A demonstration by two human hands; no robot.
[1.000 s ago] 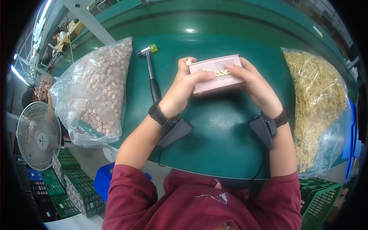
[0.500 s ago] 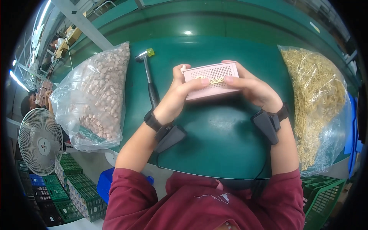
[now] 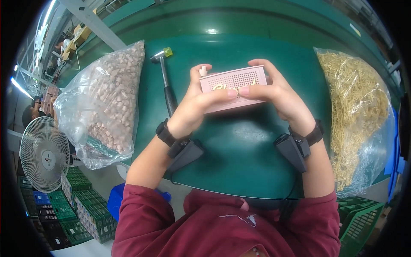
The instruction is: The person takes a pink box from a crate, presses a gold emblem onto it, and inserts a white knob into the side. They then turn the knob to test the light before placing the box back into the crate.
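A pale pink box [image 3: 235,79] with a perforated face is held up over the table between both hands. My left hand [image 3: 193,103] is closed round its left end, thumb lying across the face. Beside that hand's fingers, at the box's upper left corner, a small pale pink peg-like piece [image 3: 203,71] sticks up. My right hand [image 3: 286,96] grips the right end, its thumb also on the face. Both thumbtips almost meet over a yellow script-lettering piece [image 3: 219,86] lying on the perforations, covering its middle. The fingers behind the box are mostly hidden.
A mallet [image 3: 170,97] with a black grip and yellow-green tip lies on the green table [image 3: 231,167]. Left stands a clear bag of small pink pieces [image 3: 115,85]; right, a bag of yellow pieces [image 3: 349,98]. A fan [image 3: 45,154] and crates [image 3: 92,210] are lower left.
The thumbs have come closer together on the lettering, my right thumb sliding left. The box has shifted slightly up and left. The small peg-like piece by my left fingers shows more clearly.
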